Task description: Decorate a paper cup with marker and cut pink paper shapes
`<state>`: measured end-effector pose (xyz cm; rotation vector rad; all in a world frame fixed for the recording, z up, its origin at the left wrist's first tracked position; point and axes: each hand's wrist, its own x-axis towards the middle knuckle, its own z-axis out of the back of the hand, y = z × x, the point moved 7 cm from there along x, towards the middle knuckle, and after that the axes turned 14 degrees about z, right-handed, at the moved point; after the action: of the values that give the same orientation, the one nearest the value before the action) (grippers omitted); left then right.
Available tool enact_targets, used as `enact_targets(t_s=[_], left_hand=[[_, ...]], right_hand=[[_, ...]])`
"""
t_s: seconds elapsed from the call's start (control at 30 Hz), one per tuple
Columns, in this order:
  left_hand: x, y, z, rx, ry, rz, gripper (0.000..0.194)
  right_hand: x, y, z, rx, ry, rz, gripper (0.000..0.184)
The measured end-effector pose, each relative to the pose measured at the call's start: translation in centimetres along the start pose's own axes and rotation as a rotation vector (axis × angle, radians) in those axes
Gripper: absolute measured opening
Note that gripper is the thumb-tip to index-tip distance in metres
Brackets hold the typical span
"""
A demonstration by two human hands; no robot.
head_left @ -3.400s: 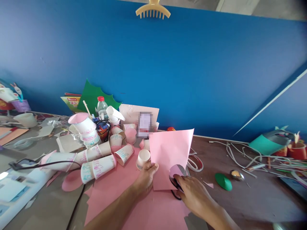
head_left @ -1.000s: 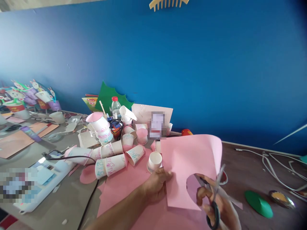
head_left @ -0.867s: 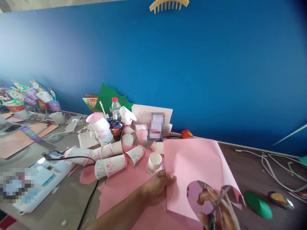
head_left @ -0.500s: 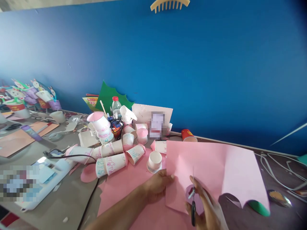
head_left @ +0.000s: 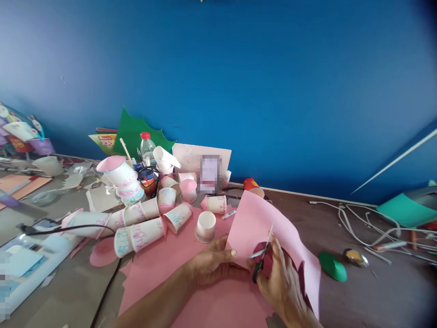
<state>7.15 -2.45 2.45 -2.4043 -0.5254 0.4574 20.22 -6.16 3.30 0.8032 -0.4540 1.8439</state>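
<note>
My left hand point(head_left: 212, 259) pinches the lower left edge of a pink paper sheet point(head_left: 256, 228) that stands tilted above the table. My right hand point(head_left: 280, 278) grips black-handled scissors point(head_left: 261, 255), whose blades are open against the sheet near a rounded cut-out. More pink paper point(head_left: 177, 269) lies flat under both hands. A white paper cup point(head_left: 205, 225) stands upside down just left of the held sheet.
Several decorated paper cups point(head_left: 143, 223) lie heaped at left with a water bottle point(head_left: 146, 148) and green card point(head_left: 136, 136). A black cable point(head_left: 105, 291) crosses the front left. A green cone point(head_left: 332, 266), a spoon point(head_left: 355, 257) and white cables point(head_left: 368, 223) lie right. A blue wall stands behind.
The sheet has swung from spread wide on the right to a narrower, more upright tilt. My right hand has brought the scissors up against it. The view has shifted right.
</note>
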Motion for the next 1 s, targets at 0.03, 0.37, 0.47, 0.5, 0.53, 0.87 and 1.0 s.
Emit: enact_targets(t_s=[0.03, 0.37, 0.47, 0.5, 0.53, 0.87, 1.0], left_hand=[[0.0, -0.1, 0.0, -0.004, -0.013, -0.003, 0.048], [1.2, 1.0, 3.6, -0.032, -0.318, -0.035, 0.034], [1.2, 0.9, 4.1, -0.049, -0.359, -0.032, 0.039], [1.1, 0.8, 4.2, -0.045, -0.369, -0.032, 0.041], [1.1, 0.7, 4.1, -0.038, -0.379, -0.03, 0.043], [1.0, 0.4, 3.7, 0.076, -0.38, -0.079, 0.037], [0.9, 0.2, 3.2, 0.095, -0.33, -0.113, 0.035]], right_hand=[[0.0, -0.2, -0.1, -0.001, -0.005, -0.015, 0.071], [-1.3, -1.4, -1.5, 0.505, 0.035, -0.307, 0.064], [-1.5, -1.3, -1.3, 0.861, 0.093, -0.406, 0.057], [-1.3, -1.1, -1.2, 0.992, 0.14, -0.416, 0.054], [-1.1, -0.9, -1.1, 1.123, 0.209, -0.411, 0.053], [0.0, -3.0, 0.3, 1.464, 0.451, -0.504, 0.055], [-0.2, -3.9, -0.9, 1.32, 0.205, -0.641, 0.047]])
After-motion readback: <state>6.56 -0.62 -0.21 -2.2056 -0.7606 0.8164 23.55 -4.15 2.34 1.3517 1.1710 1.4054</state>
